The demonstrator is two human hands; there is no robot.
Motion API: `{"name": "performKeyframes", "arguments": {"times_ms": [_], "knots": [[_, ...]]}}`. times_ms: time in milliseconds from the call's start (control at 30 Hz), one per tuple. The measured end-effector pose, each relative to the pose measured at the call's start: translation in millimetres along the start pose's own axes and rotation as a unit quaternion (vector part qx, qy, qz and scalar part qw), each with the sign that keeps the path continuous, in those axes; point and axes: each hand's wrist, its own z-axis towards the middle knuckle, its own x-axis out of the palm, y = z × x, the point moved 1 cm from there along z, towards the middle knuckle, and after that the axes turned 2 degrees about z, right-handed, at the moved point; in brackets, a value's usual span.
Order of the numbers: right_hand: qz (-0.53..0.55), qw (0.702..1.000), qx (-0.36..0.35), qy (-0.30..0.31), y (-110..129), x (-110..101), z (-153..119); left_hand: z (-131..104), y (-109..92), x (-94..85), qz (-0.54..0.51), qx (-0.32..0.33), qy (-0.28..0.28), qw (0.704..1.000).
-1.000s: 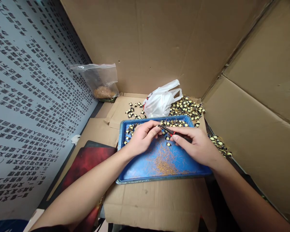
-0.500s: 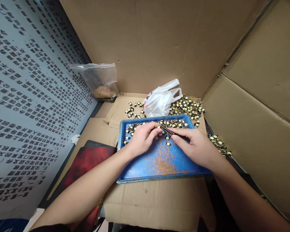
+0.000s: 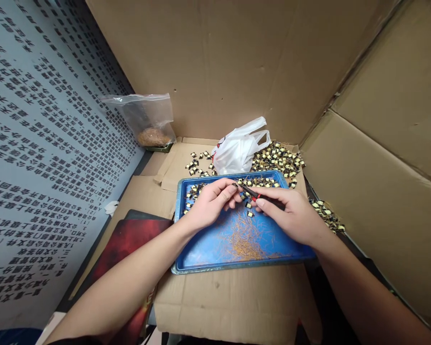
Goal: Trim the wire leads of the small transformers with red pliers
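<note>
Over the blue tray point(image 3: 201, 261), my left hand point(image 3: 217, 201) pinches a small dark component point(image 3: 234, 185) between thumb and forefinger. My right hand point(image 3: 289, 211) is closed around a black and red hand tool point(image 3: 254, 193), its tip beside the component. Several small yellow and black components point(image 3: 250, 214) lie in the tray, mostly along its far side. Thin copper-coloured wire clippings point(image 3: 246, 244) are heaped near the tray's front edge. The far edge of the tray is partly hidden by my left hand.
Behind the tray stand a white plastic bag point(image 3: 237, 151) and a large pile of components point(image 3: 280, 160). More components point(image 3: 326, 215) lie to the right. A clear bag point(image 3: 153, 136) with copper-coloured bits is at the back left. Cardboard walls point(image 3: 237, 62) enclose the back and right.
The fingers of my left hand have shifted slightly up and left with the component, and its lower fingers show more. The tool in my right hand has moved slightly.
</note>
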Motion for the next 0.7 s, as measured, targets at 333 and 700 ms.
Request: {"name": "performKeyframes", "arguments": {"times_ms": [333,700], "knots": [[0.108,0.993,0.053,-0.016,-3.9,2.4,-2.8,-2.2,-0.7,3.0,0.020,0.012,-0.010,1.000],[0.087,0.996,0.020,-0.015,-2.8,4.3,-4.5,-5.8,-3.3,-2.3,0.245,0.067,-0.064,0.965]]}}
